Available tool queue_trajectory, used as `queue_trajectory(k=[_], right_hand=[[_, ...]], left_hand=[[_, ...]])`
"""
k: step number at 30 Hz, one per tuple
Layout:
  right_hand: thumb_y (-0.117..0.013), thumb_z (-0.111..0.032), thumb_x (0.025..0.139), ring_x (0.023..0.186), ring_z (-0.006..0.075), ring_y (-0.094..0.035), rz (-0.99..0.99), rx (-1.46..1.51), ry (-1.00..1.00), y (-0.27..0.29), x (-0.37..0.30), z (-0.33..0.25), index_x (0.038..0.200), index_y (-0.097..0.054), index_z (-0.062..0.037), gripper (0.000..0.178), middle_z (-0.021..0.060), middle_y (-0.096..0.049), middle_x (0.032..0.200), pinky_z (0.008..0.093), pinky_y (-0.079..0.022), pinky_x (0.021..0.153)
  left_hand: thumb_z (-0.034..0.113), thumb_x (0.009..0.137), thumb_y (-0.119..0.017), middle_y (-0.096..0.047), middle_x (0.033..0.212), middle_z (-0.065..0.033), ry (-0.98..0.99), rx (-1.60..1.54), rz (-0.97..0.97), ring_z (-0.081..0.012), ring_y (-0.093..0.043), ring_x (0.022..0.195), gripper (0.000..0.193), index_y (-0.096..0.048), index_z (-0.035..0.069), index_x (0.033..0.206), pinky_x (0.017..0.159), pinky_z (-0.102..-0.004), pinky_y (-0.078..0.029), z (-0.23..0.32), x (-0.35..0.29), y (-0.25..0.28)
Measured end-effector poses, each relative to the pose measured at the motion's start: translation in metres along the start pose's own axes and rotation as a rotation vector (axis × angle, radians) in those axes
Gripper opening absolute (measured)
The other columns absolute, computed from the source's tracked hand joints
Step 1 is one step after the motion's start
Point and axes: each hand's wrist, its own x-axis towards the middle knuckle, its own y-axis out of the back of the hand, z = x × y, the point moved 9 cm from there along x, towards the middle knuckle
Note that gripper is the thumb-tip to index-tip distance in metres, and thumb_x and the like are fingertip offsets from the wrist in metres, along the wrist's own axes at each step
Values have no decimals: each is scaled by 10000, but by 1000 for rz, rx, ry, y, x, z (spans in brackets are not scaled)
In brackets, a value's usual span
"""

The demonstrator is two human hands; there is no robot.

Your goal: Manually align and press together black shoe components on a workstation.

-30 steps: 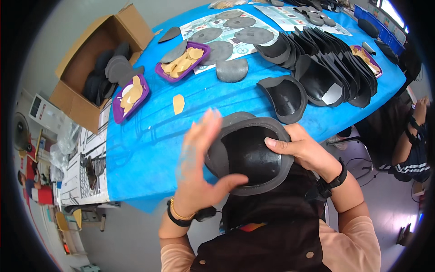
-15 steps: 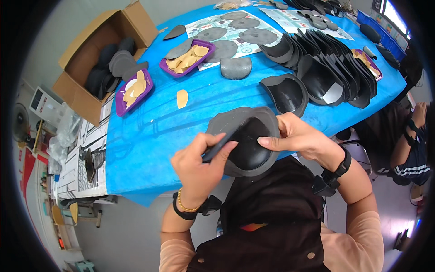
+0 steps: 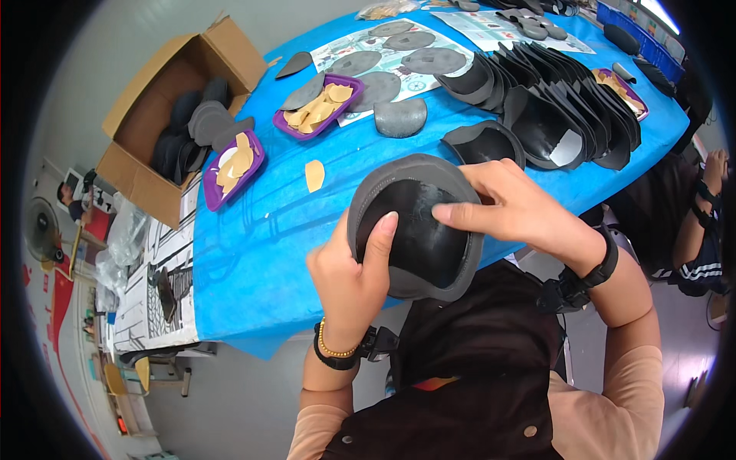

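Both my hands hold a black moulded foam cup (image 3: 429, 222) with a wide grey rim, its hollow side turned up, above the table's front edge. My left hand (image 3: 349, 272) grips the left rim, thumb pressed on the inner wall and the other fingers hidden underneath. On the upper right, my right hand (image 3: 510, 211) pinches the rim with its thumb lying inside the hollow. A faint pale smudge shows on the black inner surface near that thumb. Just beyond, a similar black cup (image 3: 487, 146) lies on the blue table cover (image 3: 253, 268).
A row of nested black cups (image 3: 567, 107) stands at the right. Purple trays (image 3: 253, 172) hold beige pieces, and one beige piece (image 3: 314, 175) lies loose. A cardboard box (image 3: 126, 165) with dark pads is at the left. Another person's arm (image 3: 694, 222) shows at the right.
The cup has turned and tipped, so its hollow shows more fully. My left hand has shifted from pinching a dark raised strip to gripping the left rim. The view has moved slightly.
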Motion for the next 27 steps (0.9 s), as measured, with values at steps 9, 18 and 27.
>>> queue_trajectory(k=[9, 18, 27], right_hand=[[-660, -194, 878, 717, 262, -670, 64, -133, 160, -9, -9, -15, 1178, -583, 22, 377, 166, -664, 794, 336, -505, 638], [-700, -30, 684, 1100, 370, -642, 600, -932, 966, -19, -45, -54, 1008, -709, -142, 343, 182, -636, 1197, 427, -568, 845], [-660, 20, 700, 1171, 393, -596, 534, -664, 946, -25, -34, -40, 1128, -701, -133, 457, 230, -595, 1260, 449, -516, 951]], left_hand=[[145, 917, -669, -710, 901, -185, 113, -226, 228, -206, -694, 785, 248, -659, -47, 1074, 722, -303, -518, -15, -9, 0], [7, 762, -707, -669, 1108, -254, -663, 101, 175, -385, -671, 1042, 335, -653, -83, 1081, 882, -403, -563, 36, -26, 1], [-29, 785, -642, -674, 1095, -260, -509, 250, 300, -385, -680, 1017, 309, -658, -106, 1084, 874, -436, -566, 26, -20, 20]])
